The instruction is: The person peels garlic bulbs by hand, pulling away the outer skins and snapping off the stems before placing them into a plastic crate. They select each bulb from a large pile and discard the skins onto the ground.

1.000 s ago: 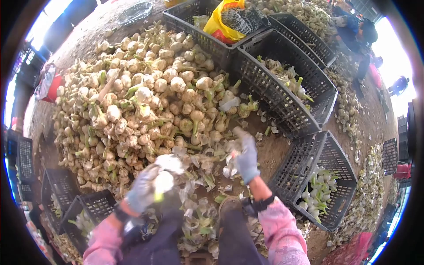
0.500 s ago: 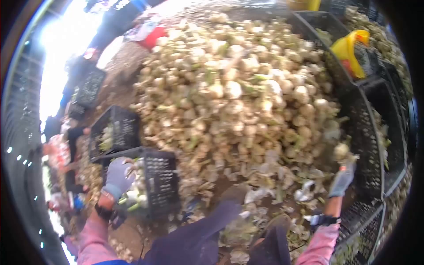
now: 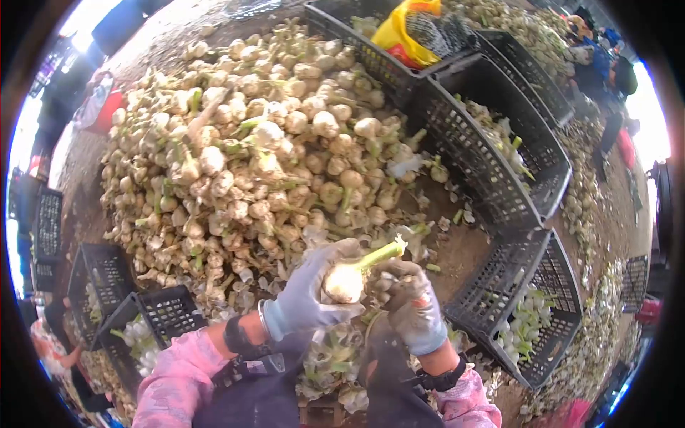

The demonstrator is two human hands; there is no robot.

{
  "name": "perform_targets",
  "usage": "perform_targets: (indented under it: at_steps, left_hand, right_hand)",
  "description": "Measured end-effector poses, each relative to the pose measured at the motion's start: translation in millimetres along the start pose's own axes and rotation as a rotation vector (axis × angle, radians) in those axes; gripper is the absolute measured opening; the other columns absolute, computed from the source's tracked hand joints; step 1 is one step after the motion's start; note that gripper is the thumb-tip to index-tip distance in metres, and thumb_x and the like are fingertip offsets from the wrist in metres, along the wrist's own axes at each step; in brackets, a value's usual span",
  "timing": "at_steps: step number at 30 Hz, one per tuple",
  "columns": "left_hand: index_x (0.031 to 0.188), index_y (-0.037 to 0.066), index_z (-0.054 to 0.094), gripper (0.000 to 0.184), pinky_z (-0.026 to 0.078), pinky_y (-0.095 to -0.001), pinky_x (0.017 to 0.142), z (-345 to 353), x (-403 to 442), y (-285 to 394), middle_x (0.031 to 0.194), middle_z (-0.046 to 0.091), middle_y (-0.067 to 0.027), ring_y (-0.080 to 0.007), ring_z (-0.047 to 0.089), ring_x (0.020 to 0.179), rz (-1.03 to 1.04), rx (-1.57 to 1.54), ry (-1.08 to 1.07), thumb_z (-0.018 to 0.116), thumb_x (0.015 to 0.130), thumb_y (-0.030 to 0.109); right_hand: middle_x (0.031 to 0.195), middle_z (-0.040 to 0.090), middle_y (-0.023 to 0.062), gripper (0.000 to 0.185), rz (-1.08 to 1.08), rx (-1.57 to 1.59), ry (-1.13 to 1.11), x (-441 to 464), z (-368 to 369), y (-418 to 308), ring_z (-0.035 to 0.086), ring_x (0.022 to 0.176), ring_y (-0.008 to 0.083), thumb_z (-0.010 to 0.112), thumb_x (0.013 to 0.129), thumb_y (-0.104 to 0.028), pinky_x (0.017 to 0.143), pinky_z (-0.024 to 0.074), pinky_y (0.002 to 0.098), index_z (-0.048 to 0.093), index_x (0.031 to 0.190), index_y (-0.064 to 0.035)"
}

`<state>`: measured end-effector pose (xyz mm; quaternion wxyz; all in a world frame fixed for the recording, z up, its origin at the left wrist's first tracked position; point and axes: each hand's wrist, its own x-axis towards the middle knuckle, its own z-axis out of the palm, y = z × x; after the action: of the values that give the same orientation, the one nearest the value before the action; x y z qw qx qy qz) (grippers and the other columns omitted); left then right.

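My left hand (image 3: 301, 291), in a grey work glove, is closed around a pale garlic bulb (image 3: 344, 283) in front of my lap. The bulb's cut green stem (image 3: 383, 254) points up and to the right. Just right of the bulb is my gloved right hand (image 3: 415, 310), its soiled fingers curled together close to the stem. What those fingers hold, if anything, I cannot make out. Beyond both hands rises a large heap of garlic (image 3: 264, 157) with dry skins and stems.
Black plastic crates (image 3: 492, 153) line the right side, and a yellow bag (image 3: 408, 32) lies in one. A nearer crate (image 3: 531, 342) holds trimmed pieces. At lower left stands another crate (image 3: 171, 314). Loose peelings (image 3: 332, 360) lie between my legs. People work at far right.
My left hand has come from the left crate to the middle and now holds a garlic bulb. My right hand has moved in from the right crates. The view has swung right.
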<state>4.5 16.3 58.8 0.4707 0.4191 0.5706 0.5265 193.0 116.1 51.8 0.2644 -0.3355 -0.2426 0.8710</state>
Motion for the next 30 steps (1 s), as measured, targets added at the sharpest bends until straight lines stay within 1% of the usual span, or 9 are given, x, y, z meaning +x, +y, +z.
perform_targets:
  at_steps: [3,5,12,17,20,22,24,28,30]
  left_hand:
    - [0.139,0.001,0.041,0.085,0.040,-0.0408,0.105,17,3,9,0.136,0.049,-0.0179,-0.0322,0.048,0.127,0.388,0.465,-0.024,0.086,0.068,0.015]
    - [0.139,0.001,0.041,0.086,0.040,-0.0428,0.104,25,2,6,0.134,0.048,-0.0201,-0.0365,0.048,0.126,0.436,0.449,-0.013,0.086,0.067,0.016]
    - [0.140,-0.001,0.039,0.077,0.037,-0.0411,0.107,25,-2,13,0.133,0.050,-0.0166,-0.0301,0.047,0.126,0.242,0.204,-0.025,0.076,0.073,0.007]
    - [0.141,-0.003,0.038,0.075,0.049,-0.0336,0.093,25,-6,3,0.127,0.057,-0.0114,-0.0210,0.061,0.107,-0.351,-0.788,-0.081,0.072,0.077,0.018]
    - [0.137,-0.005,0.043,0.067,0.052,-0.0340,0.091,11,-9,-27,0.122,0.061,-0.0146,-0.0226,0.063,0.104,-0.531,-1.416,-0.470,0.066,0.082,0.026]
    - [0.132,-0.003,0.046,0.067,0.052,-0.0428,0.091,7,-4,-46,0.116,0.063,-0.0159,-0.0249,0.063,0.105,-0.504,-1.232,-0.409,0.060,0.088,0.045]
    - [0.137,0.001,0.042,0.072,0.053,-0.0413,0.090,19,12,-11,0.123,0.058,-0.0152,-0.0279,0.061,0.108,-0.495,-1.012,-0.033,0.058,0.089,0.052]
    - [0.146,0.004,0.029,0.070,0.051,-0.0379,0.096,22,-1,-15,0.140,0.041,-0.0117,-0.0256,0.051,0.121,-0.040,-0.253,-0.094,0.066,0.092,0.027]
    - [0.147,0.006,0.027,0.073,0.048,-0.0368,0.100,26,-3,-19,0.137,0.041,-0.0088,-0.0203,0.047,0.123,-0.080,-0.227,-0.085,0.070,0.088,0.011]
  right_hand:
    - [0.110,0.061,0.0062,0.039,0.081,0.085,-0.068,-14,6,5,0.060,0.085,0.0100,0.062,0.095,-0.018,0.073,0.0507,0.0223,0.050,0.128,-0.0010]
    - [0.108,0.063,0.0039,0.032,0.046,-0.113,0.003,-19,16,5,0.061,0.091,0.0094,0.063,0.094,-0.013,0.078,0.0519,0.0247,0.055,0.123,-0.0013]
    - [0.090,0.066,0.0001,0.017,-0.055,-0.274,-0.015,-17,9,3,0.060,0.089,0.0072,0.064,0.094,-0.013,0.078,0.0507,0.0227,0.067,0.105,0.0001]
    - [0.095,0.068,0.0099,0.016,-0.638,-0.993,-0.027,3,-3,1,0.062,0.086,0.0194,0.067,0.081,-0.010,0.078,0.0485,0.0311,0.072,0.094,-0.0013]
    - [0.097,0.068,0.0114,0.020,-0.828,-1.136,-0.093,6,-7,-6,0.062,0.088,0.0220,0.069,0.079,-0.013,0.080,0.0479,0.0304,0.072,0.096,-0.0019]
    - [0.097,0.067,0.0090,0.023,-0.682,-0.920,-0.068,7,-12,2,0.061,0.092,0.0187,0.067,0.084,-0.015,0.082,0.0475,0.0300,0.068,0.102,-0.0005]
    - [0.099,0.067,0.0082,0.022,-0.399,-0.567,0.017,-2,-13,13,0.061,0.094,0.0175,0.065,0.086,-0.011,0.083,0.0479,0.0310,0.066,0.105,-0.0006]
    - [0.093,0.066,0.0077,0.018,-0.361,-0.731,0.136,-9,-16,14,0.062,0.085,0.0167,0.062,0.088,-0.008,0.077,0.0489,0.0302,0.063,0.103,0.0016]
    - [0.089,0.065,0.0080,0.018,-0.405,-0.907,0.006,-11,-11,8,0.061,0.081,0.0185,0.062,0.088,-0.010,0.075,0.0481,0.0295,0.063,0.102,0.0011]
